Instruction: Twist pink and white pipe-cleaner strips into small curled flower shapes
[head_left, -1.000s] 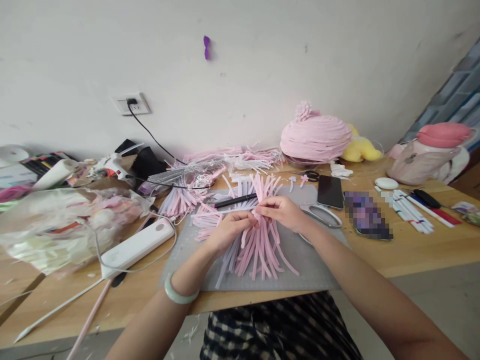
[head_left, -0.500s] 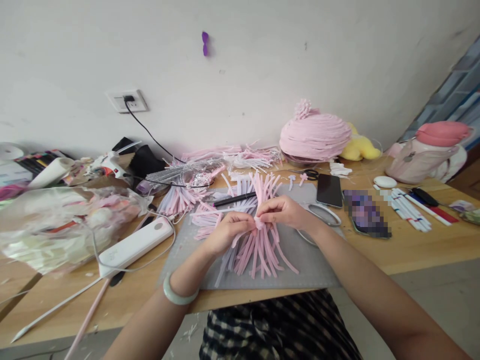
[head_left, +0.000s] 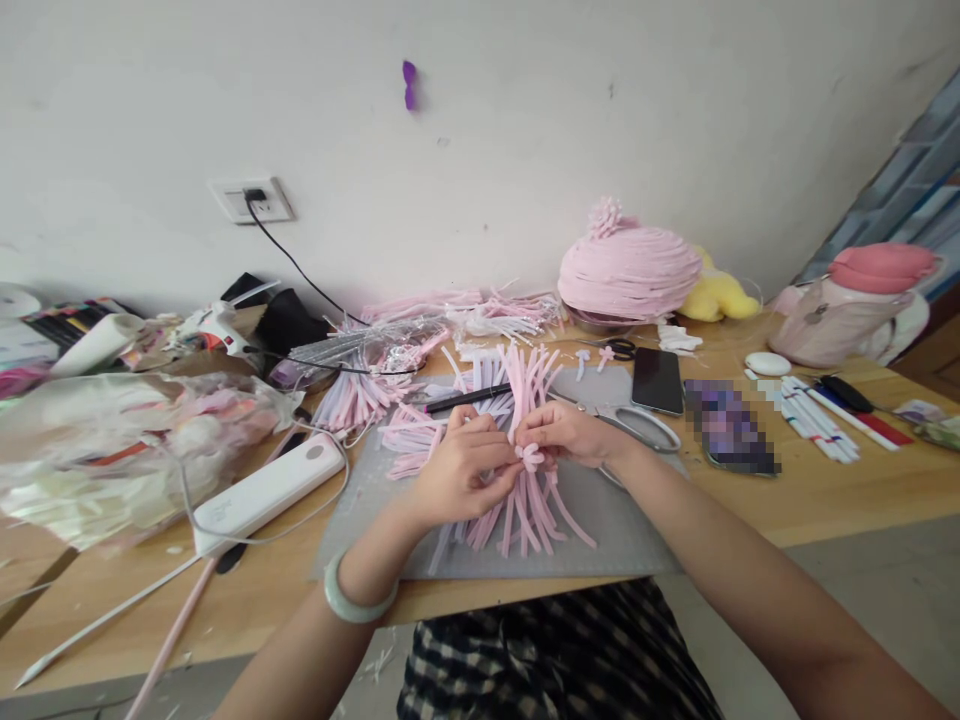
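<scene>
Left hand [head_left: 459, 470] curled shut, fingertips pinched on a small pink looped piece [head_left: 532, 456]; right hand [head_left: 564, 434] pinched on the same piece from the other side, both over a fan of pink strips [head_left: 525, 500] on a grey mat [head_left: 600, 520]. Best held close at the fold, loops kept even, loose strips clear of the fingers. Left of the left hand: a white power bank [head_left: 262, 493] with cable. Beyond the hands: a black pen [head_left: 466, 398]. Right of the right hand: scissors [head_left: 637, 425], probably half under the wrist, then a phone [head_left: 658, 380] on the tabletop [head_left: 825, 490].
</scene>
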